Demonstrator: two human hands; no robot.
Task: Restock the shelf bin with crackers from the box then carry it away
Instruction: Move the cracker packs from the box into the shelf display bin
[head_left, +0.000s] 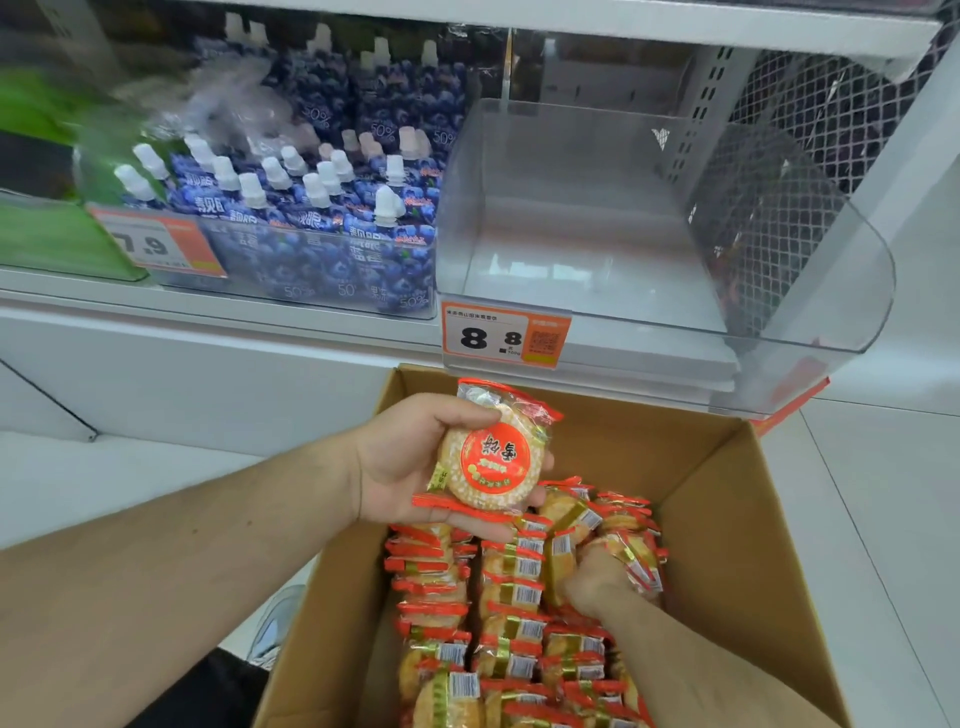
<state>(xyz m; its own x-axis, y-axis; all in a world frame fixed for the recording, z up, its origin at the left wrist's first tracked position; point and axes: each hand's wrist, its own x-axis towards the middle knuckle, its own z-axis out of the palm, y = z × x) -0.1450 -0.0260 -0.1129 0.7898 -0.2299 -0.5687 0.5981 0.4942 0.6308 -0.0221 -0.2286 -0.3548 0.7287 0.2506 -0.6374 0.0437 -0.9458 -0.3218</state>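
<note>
Restocking barely begun: the clear shelf bin, above and beyond both hands, holds no crackers that can be seen, while the cardboard box below them is packed with rows of cracker packets. Left hand clamped around one round cracker packet, raised over the box's far end just under the price tag; right hand down among the packets, fingers closed on another packet. Outstanding: filling the bin and carrying the box away.
</note>
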